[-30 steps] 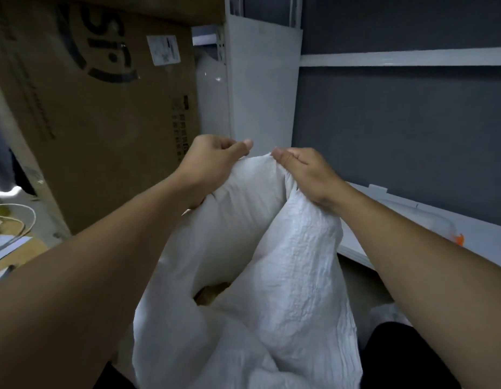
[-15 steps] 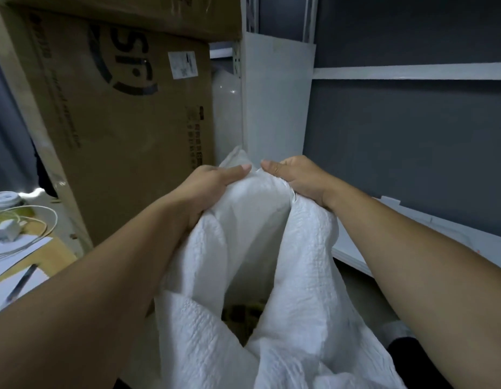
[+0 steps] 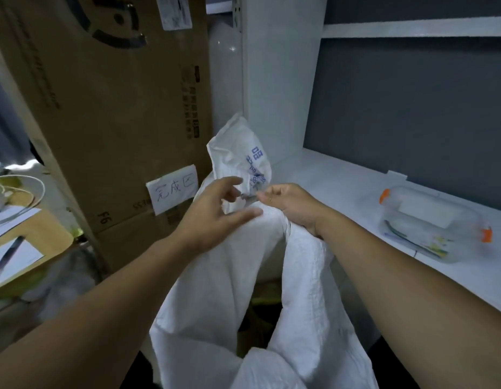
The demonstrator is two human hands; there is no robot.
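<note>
Sack (image 3: 308,276) – woven plastic, matt, crinkly; box (image 3: 109,122) – matt cardbd.

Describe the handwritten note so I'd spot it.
Find the big cardboard box standing at left. Low on its face, just left of the white sack, is the paper note. Unlike the small printed label near the top, it bears large handwritten characters.

A storeroom is indicated: large labelled cardboard box (image 3: 109,108), white shelf (image 3: 342,186), woven sack (image 3: 243,276) on floor.
</note>
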